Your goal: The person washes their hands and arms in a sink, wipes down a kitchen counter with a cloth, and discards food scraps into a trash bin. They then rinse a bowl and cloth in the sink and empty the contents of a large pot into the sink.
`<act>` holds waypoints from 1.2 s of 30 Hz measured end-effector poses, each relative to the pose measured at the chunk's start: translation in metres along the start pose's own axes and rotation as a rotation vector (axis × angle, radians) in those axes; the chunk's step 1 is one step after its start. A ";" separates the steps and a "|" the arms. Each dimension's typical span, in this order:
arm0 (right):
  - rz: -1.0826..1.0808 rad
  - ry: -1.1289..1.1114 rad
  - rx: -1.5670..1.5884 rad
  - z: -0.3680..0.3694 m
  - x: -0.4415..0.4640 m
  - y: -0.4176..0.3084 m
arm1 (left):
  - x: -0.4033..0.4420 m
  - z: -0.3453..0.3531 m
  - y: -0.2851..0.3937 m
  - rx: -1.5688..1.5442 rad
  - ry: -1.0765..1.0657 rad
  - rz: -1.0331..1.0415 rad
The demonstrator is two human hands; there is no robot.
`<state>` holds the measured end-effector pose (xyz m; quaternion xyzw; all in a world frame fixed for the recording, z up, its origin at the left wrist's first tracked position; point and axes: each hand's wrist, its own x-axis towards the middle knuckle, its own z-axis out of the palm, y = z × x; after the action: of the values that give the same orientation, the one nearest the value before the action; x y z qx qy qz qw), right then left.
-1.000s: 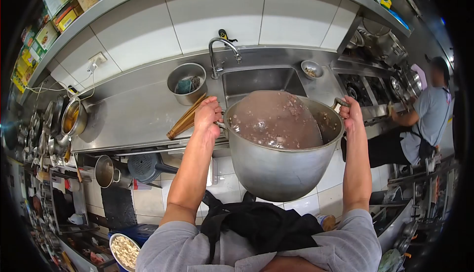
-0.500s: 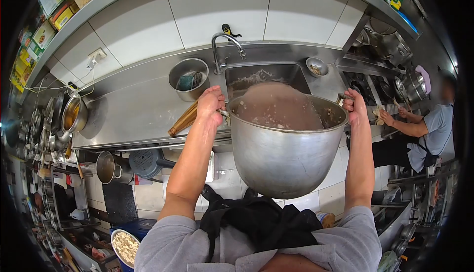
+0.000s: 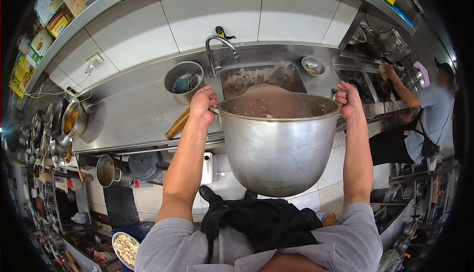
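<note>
A big metal cooking pot (image 3: pixel 281 156) is tipped forward over the near edge of the sink (image 3: pixel 232 85). Murky brownish liquid (image 3: pixel 269 101) with small bits pours over its far rim, and the basin is full of splashing. My left hand (image 3: pixel 203 103) is closed round the pot's left handle. On the opposite side, my right hand (image 3: pixel 348 99) grips the right handle. Wooden sticks (image 3: pixel 177 124) lie on the counter beside my left hand. The inside bottom of the pot is hidden by the liquid.
Behind the sink stands a curved faucet (image 3: pixel 210 55). A metal pot with scrubbers (image 3: pixel 183 69) is left of it, a small bowl (image 3: pixel 313 66) right. A co-worker (image 3: pixel 434 109) is at the stove on the right. A food-filled tub (image 3: pixel 126 249) sits low at the left.
The pot is tipped a little further forward, and the splashing in the sink has grown. The co-worker's arm has moved up toward the stove. My view has shifted slightly.
</note>
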<state>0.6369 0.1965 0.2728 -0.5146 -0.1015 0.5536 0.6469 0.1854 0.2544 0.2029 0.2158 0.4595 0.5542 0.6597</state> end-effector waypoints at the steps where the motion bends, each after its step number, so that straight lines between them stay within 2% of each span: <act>1: -0.001 -0.003 0.000 0.001 0.000 0.000 | 0.002 0.000 0.000 -0.003 -0.002 0.005; 13: 0.007 -0.040 -0.040 0.031 0.016 -0.005 | 0.031 -0.012 -0.008 -0.078 -0.015 0.041; 17: 0.014 -0.079 -0.200 0.024 0.051 -0.002 | 0.046 -0.015 -0.007 -0.034 -0.034 -0.005; 19: 0.021 -0.086 -0.236 0.023 0.070 -0.001 | 0.055 -0.013 -0.006 0.085 0.000 -0.027; 25: 0.011 -0.084 -0.440 0.040 0.095 -0.004 | 0.069 -0.002 0.000 0.191 0.118 -0.106; 28: 0.051 -0.153 -0.590 0.049 0.105 -0.006 | 0.102 -0.021 -0.009 0.343 0.130 -0.080; 30: 0.040 -0.106 -0.763 0.061 0.106 -0.008 | 0.112 -0.031 -0.009 0.409 0.116 -0.093; 32: 0.017 -0.100 -0.790 0.067 0.120 -0.004 | 0.120 -0.039 -0.011 0.472 0.105 -0.101; 33: -0.002 -0.089 -0.811 0.070 0.126 -0.001 | 0.140 -0.052 -0.025 0.575 0.176 0.077; 35: -0.018 -0.074 -0.831 0.076 0.133 0.001 | 0.145 -0.053 -0.026 0.675 0.249 0.260; 36: -0.025 -0.051 -0.852 0.078 0.133 0.004 | 0.136 -0.052 -0.023 0.714 0.236 0.276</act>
<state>0.6283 0.3483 0.2468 -0.7207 -0.3432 0.4669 0.3805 0.1488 0.3628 0.1099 0.4261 0.6624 0.4641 0.4053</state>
